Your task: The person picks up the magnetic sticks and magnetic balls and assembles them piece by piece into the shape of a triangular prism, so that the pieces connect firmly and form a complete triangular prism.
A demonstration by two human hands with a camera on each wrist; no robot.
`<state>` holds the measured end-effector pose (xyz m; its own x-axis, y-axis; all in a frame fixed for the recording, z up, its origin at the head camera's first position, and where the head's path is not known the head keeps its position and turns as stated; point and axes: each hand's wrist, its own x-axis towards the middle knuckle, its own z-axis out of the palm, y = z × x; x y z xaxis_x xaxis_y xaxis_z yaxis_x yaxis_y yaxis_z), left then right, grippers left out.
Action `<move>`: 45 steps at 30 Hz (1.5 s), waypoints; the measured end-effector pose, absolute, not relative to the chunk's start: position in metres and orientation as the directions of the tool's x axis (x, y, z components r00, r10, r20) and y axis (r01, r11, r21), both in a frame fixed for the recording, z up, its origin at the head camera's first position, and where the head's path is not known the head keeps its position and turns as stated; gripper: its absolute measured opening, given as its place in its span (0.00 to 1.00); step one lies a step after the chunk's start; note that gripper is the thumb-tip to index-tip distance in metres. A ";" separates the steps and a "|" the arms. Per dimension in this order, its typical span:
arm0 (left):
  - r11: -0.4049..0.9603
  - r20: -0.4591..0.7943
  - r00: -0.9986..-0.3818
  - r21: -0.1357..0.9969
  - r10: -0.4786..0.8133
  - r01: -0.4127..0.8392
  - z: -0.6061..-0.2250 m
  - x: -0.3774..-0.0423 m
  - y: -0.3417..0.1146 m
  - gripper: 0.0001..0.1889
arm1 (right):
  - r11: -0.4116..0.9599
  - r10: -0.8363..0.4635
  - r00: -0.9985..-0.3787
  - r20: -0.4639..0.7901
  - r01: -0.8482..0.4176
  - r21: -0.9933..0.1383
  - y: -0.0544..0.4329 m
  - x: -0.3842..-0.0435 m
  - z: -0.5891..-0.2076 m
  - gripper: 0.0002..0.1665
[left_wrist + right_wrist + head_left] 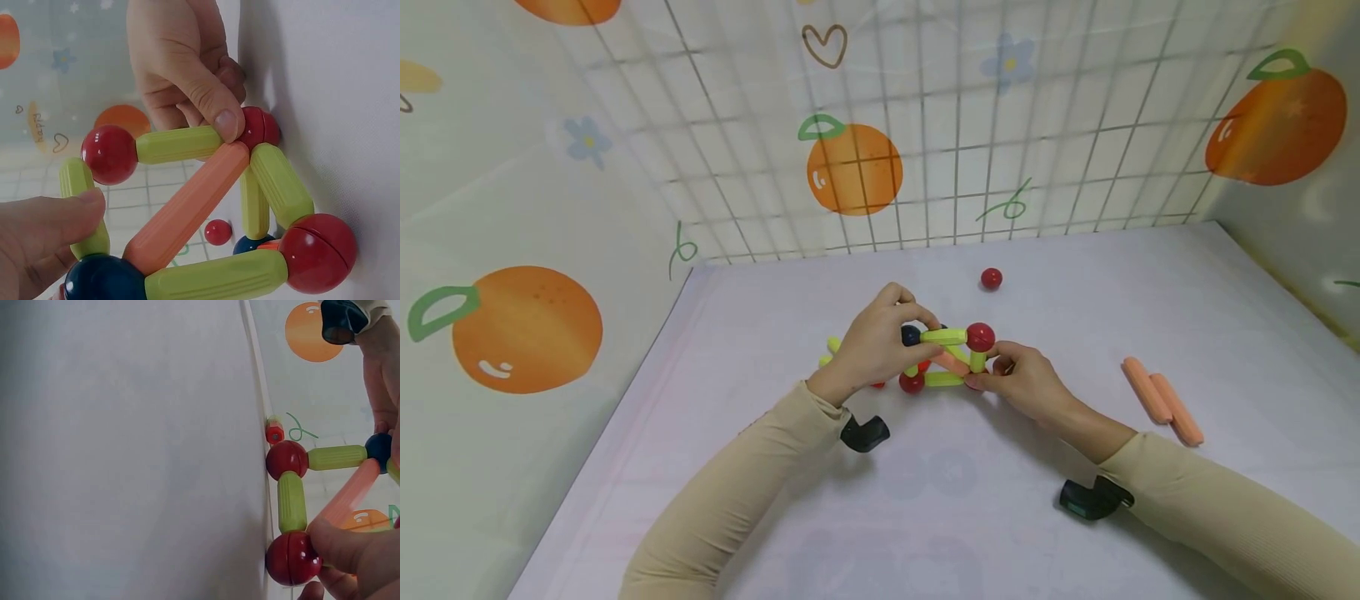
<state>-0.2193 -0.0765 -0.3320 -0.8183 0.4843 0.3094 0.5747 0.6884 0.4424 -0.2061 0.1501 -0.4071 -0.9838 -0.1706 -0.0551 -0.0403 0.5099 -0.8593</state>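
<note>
Both hands hold a frame of ribbed yellow-green rods and balls at the middle of the table. My left hand (880, 337) pinches its top yellow-green rod (943, 337), between a dark blue ball (910, 335) and a red ball (981, 337). At the lower right corner, my right hand (1030, 383) grips another red ball (261, 127), its thumb by the rod ends there. A longer peach rod (187, 206) runs diagonally from that corner to the blue ball. The left wrist view also has a red ball (317, 253) at the frame's other low corner.
A loose red ball (992, 278) lies behind the hands. Two peach rods (1147, 390) lie side by side at the right. More yellow-green rods (833, 343) are partly hidden behind the left hand. A printed curtain (737, 167) and wire grid stand at the back.
</note>
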 end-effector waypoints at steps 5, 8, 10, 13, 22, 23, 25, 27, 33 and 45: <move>0.708 0.291 -0.829 0.431 0.477 0.559 -0.331 -0.218 -0.075 0.12 | 0.510 -0.169 -0.984 -0.054 -0.040 -0.859 0.150 -0.206 -0.407 0.19; 0.719 0.279 -0.835 0.423 0.475 0.551 -0.330 -0.218 -0.074 0.13 | 0.511 -0.166 -0.985 -0.050 -0.042 -0.859 0.150 -0.206 -0.406 0.20; 0.723 0.273 -0.837 0.421 0.475 0.548 -0.330 -0.218 -0.073 0.13 | 0.509 -0.165 -0.985 -0.044 -0.046 -0.860 0.150 -0.205 -0.406 0.20; 0.729 0.264 -0.841 0.420 0.471 0.540 -0.329 -0.217 -0.073 0.13 | 0.497 -0.158 -0.987 -0.031 -0.053 -0.866 0.149 -0.205 -0.404 0.21; 0.737 0.249 -0.853 0.429 0.459 0.523 -0.327 -0.217 -0.072 0.13 | 0.441 -0.151 -0.988 0.044 -0.107 -0.891 0.152 -0.201 -0.395 0.29; 0.737 0.249 -0.852 0.428 0.460 0.523 -0.327 -0.217 -0.072 0.13 | 0.422 -0.151 -0.987 0.058 -0.117 -0.899 0.152 -0.201 -0.393 0.31; 0.737 0.249 -0.853 0.429 0.459 0.522 -0.326 -0.216 -0.072 0.14 | 0.386 -0.157 -0.984 0.084 -0.139 -0.912 0.153 -0.200 -0.390 0.34; 0.736 0.248 -0.853 0.431 0.459 0.521 -0.326 -0.217 -0.073 0.14 | 0.352 -0.163 -0.982 0.099 -0.152 -0.923 0.153 -0.200 -0.388 0.34; 0.735 0.236 -0.855 0.437 0.462 0.519 -0.326 -0.217 -0.073 0.14 | 0.315 -0.163 -0.981 0.101 -0.149 -0.937 0.153 -0.199 -0.385 0.32; 0.734 0.230 -0.855 0.438 0.465 0.518 -0.326 -0.218 -0.072 0.14 | 0.317 -0.151 -0.983 0.100 -0.144 -0.937 0.155 -0.198 -0.384 0.31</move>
<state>-0.2176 -0.0724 -0.3262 -0.8546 0.4654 0.2303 0.5181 0.7345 0.4383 -0.1984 0.1546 -0.3840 -0.9835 -0.1510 0.1000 -0.1439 0.3171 -0.9374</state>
